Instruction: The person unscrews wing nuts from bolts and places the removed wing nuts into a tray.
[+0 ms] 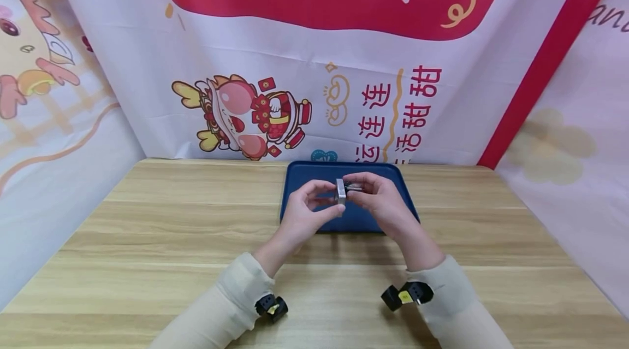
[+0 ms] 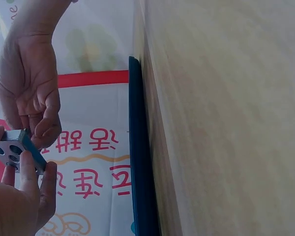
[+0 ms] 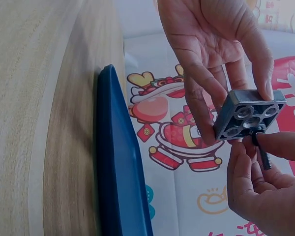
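In the head view my left hand (image 1: 303, 211) holds a small square metal block (image 1: 340, 191) above the tray. Several round holes mark the block's face (image 3: 252, 121), seen in the right wrist view, where the left hand (image 3: 211, 54) grips it by its edges. My right hand (image 1: 383, 204) pinches a dark threaded bolt (image 3: 263, 157) at the block's lower edge. One end of the bolt meets or nearly meets a corner hole; I cannot tell whether it is inside. In the left wrist view the right hand's fingers partly hide behind the block (image 2: 19, 150).
A dark blue tray (image 1: 344, 224) lies under the hands on the wood-grain table (image 1: 196, 240). A printed cloth (image 1: 304, 46) hangs behind the table, with more cloth at both sides. Black devices (image 1: 270, 307) are strapped on both sleeves.
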Available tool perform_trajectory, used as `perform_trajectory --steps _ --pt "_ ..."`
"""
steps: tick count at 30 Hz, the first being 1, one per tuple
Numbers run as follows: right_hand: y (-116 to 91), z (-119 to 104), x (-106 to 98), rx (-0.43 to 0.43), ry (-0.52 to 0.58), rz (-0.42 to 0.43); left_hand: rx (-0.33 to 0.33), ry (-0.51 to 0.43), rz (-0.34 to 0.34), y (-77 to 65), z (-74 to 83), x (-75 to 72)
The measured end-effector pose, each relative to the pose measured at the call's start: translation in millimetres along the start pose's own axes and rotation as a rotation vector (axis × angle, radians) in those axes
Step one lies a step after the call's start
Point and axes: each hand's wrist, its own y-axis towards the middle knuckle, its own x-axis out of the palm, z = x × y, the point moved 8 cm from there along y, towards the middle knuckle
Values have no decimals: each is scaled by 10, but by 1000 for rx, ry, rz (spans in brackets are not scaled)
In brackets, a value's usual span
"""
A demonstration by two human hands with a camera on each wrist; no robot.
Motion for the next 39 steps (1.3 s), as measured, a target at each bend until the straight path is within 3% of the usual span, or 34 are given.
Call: perform_trajectory --steps 5,11,16,23,34,39 --pt "-15 -39 -11 -51 -78 33 2 -5 2 0 0 -2" --pt "-18 -48 -14 -72 -97 31 -5 1 0 -9 -7 -3" --pt "-13 -12 -27 -7 -52 4 1 7 1 -9 1 -1" --pt "-15 95 -41 151 -15 68 4 26 -14 -10 -5 19" --pt "-13 84 4 138 117 57 8 19 -10 -20 1 5" --pt "-16 63 13 106 115 21 8 22 -8 -24 2 -4"
